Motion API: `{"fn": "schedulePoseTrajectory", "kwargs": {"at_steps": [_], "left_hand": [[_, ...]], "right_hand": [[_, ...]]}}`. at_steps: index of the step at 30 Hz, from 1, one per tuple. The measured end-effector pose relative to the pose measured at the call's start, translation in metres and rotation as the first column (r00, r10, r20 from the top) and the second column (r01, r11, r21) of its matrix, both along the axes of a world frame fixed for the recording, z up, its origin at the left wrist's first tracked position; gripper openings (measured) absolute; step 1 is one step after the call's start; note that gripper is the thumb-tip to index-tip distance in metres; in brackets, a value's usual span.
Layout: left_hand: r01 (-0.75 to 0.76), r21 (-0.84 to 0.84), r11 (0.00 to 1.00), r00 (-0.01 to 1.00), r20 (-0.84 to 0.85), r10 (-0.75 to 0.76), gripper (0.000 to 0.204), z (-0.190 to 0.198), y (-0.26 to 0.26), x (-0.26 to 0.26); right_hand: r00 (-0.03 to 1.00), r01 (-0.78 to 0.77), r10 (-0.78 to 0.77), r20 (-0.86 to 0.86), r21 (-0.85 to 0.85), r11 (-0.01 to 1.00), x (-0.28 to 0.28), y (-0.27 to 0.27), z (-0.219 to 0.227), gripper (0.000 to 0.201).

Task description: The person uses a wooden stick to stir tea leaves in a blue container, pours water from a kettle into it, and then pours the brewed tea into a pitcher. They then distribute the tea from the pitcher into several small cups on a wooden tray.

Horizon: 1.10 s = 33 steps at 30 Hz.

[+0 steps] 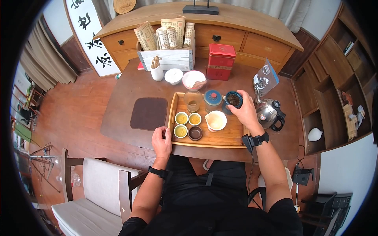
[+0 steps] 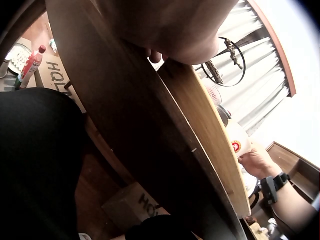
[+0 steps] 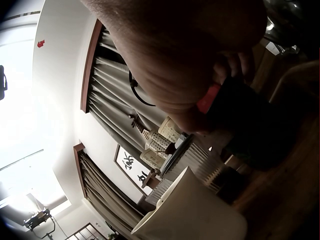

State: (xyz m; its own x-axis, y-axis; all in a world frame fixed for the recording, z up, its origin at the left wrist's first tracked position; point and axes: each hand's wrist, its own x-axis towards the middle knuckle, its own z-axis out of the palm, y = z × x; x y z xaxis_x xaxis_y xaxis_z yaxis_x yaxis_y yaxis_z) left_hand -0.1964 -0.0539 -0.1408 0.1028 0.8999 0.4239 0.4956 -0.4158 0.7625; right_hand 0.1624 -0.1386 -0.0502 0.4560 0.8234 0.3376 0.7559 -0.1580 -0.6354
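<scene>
My right hand [image 1: 245, 111] grips a dark blue round vessel [image 1: 234, 100] with dark leaves inside, at the right back of the wooden tray [image 1: 173, 142]. Beside it stands a blue-lidded jar [image 1: 213, 98] with a red knob. A white pitcher [image 1: 216, 120] of pale liquid is in front. My left hand [image 1: 162, 142] rests at the tray's front left corner with its fingers curled in; what they hold is hidden. Near it are small cups of yellow tea [image 1: 181, 131] and a brown cup [image 1: 195, 133]. A ribbed glass [image 1: 193, 100] stands behind them.
A steel kettle [image 1: 269, 113] stands right of the tray, a clear pouch [image 1: 266, 78] behind it. A red tin [image 1: 221, 61], white bowls [image 1: 173, 76] and a white crate [image 1: 167, 59] of paper rolls are at the back. A dark mat [image 1: 149, 113] lies left, a chair [image 1: 98, 181] front left.
</scene>
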Motion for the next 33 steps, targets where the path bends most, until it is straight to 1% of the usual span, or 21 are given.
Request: {"fn": "schedulePoseTrajectory", "kwargs": {"at_steps": [21, 33], "left_hand": [[-0.004, 0.024, 1.0, 1.0, -0.006, 0.004, 0.018, -0.0017, 0.0005, 0.0006], [-0.002, 0.008, 1.0, 1.0, -0.003, 0.002, 0.019, -0.0025, 0.0007, 0.0004]], "right_hand": [[1.0, -0.017, 0.016, 0.014, 0.034, 0.999, 0.0009, 0.0002, -0.0012, 0.072], [1.0, -0.02, 0.019, 0.02, 0.034, 0.999, 0.0036, 0.0013, -0.0061, 0.072]]}}
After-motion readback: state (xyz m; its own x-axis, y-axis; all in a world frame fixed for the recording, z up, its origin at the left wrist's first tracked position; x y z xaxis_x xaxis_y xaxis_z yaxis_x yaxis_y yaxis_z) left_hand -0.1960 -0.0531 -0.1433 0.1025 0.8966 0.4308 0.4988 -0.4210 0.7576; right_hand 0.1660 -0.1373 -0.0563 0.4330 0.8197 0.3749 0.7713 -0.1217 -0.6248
